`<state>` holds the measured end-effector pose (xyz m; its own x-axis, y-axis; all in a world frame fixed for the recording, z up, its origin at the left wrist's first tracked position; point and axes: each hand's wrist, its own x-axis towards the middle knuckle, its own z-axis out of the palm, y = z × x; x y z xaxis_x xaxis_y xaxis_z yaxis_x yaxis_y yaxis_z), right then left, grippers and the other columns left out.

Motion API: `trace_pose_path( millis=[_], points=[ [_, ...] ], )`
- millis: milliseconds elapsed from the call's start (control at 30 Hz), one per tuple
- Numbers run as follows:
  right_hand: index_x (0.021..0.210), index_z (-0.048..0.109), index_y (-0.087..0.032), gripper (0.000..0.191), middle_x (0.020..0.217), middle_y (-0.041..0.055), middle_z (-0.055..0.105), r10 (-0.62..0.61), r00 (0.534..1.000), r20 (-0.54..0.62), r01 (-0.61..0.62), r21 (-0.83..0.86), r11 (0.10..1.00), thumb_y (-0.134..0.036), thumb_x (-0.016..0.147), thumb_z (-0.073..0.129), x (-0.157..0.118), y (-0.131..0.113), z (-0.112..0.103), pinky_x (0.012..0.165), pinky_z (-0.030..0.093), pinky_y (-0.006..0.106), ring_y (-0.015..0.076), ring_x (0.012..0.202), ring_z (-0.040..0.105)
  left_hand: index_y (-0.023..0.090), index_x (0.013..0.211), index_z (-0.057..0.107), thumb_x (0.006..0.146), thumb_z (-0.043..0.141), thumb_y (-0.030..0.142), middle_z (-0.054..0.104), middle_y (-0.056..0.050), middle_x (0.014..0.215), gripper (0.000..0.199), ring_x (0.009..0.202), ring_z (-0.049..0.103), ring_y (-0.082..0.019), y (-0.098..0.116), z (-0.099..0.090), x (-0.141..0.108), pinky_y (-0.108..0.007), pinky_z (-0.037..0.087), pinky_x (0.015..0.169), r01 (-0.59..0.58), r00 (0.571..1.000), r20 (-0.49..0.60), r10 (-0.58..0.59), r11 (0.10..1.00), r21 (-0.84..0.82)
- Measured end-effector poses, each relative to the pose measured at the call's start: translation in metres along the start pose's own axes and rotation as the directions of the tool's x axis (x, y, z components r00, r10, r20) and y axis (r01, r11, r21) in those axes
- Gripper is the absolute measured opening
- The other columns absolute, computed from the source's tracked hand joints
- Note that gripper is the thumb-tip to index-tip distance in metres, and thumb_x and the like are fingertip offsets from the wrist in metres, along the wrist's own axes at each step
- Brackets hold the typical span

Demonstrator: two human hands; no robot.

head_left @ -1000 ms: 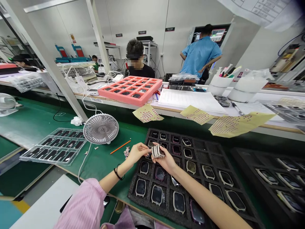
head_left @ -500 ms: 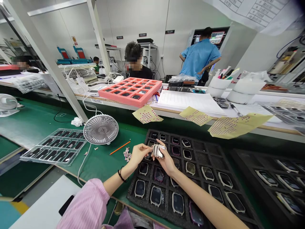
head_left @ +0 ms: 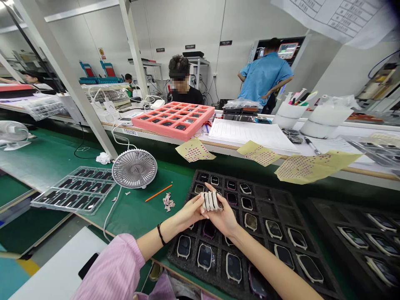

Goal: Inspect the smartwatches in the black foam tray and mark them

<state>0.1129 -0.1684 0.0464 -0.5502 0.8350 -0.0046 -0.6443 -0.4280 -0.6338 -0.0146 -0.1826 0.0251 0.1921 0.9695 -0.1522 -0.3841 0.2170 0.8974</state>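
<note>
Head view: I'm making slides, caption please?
Left hand and right hand hold stacked watch bodies over a black foam tray.

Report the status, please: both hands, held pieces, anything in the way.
Bare left hand, bare right hand: both on stack of silvery rounded watch cases. Black foam compartment tray below. No visible obstruction.

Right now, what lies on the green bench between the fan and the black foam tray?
An orange pencil and a heap of scraps lie between fan and tray, in the head view.
</note>
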Motion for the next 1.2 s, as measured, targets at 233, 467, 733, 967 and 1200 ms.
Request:
trace_pose_path(
  millis=[233,467,733,967,1200],
  points=[
    [0.137,0.043,-0.027,0.054,0.08,0.0026,0.064,0.079,0.997,-0.023,-0.079,-0.002,0.997,-0.036,0.084,0.05,0.0,0.01,-0.001,0.047,0.036,0.027,0.0173,0.059,0.055,0.018,0.087,0.05,0.069,0.06,0.072,0.054,0.004,0.058,0.057,0.055,0.059,-0.015,0.005,-0.02,-0.002,-0.031,0.051,0.061,-0.035,0.998,0.057,0.021,0.967,0.252],
    [0.139,0.038,-0.026,0.055,0.088,0.0051,0.068,0.035,0.989,-0.143,-0.035,0.007,0.999,-0.036,0.086,0.049,0.009,0.001,-0.014,0.055,0.039,0.03,0.0162,0.06,0.055,0.019,0.074,0.058,0.082,0.06,0.035,0.061,-0.006,0.085,0.019,0.085,0.06,-0.022,0.048,-0.091,-0.019,-0.034,0.047,0.077,0.011,0.953,-0.089,0.291,0.261,0.965],
    [0.138,0.042,-0.025,0.055,0.088,0.0062,0.068,0.072,0.992,-0.105,-0.076,-0.036,0.996,-0.036,0.085,0.051,0.006,0.005,-0.017,0.055,0.038,0.031,0.0176,0.06,0.055,0.018,0.074,0.06,0.079,0.061,0.018,0.063,-0.009,0.089,0.005,0.104,0.06,-0.028,0.025,-0.111,-0.026,-0.036,0.047,0.084,0.098,0.967,-0.111,0.231,0.068,0.993],
    [0.137,0.042,-0.026,0.054,0.09,0.0057,0.068,0.072,0.994,-0.078,-0.075,-0.034,0.997,-0.035,0.084,0.051,0.005,0.008,-0.019,0.056,0.039,0.031,0.0174,0.06,0.057,0.018,0.06,0.057,0.071,0.06,0.005,0.065,-0.009,0.082,0.016,0.101,0.062,-0.029,0.026,-0.114,-0.016,-0.038,0.048,0.087,0.085,0.972,-0.111,0.209,0.133,0.987],
    [0.138,0.041,-0.027,0.055,0.093,0.0054,0.068,0.046,0.997,-0.067,-0.05,-0.055,0.997,-0.034,0.085,0.053,0.004,0.011,-0.016,0.055,0.04,0.03,0.0172,0.059,0.059,0.016,0.085,0.063,0.085,0.054,0.028,0.068,-0.005,0.08,0.015,0.075,0.065,-0.018,0.041,-0.063,-0.025,-0.03,0.052,0.07,-0.114,0.972,0.002,0.235,0.466,0.877]
  ],
)
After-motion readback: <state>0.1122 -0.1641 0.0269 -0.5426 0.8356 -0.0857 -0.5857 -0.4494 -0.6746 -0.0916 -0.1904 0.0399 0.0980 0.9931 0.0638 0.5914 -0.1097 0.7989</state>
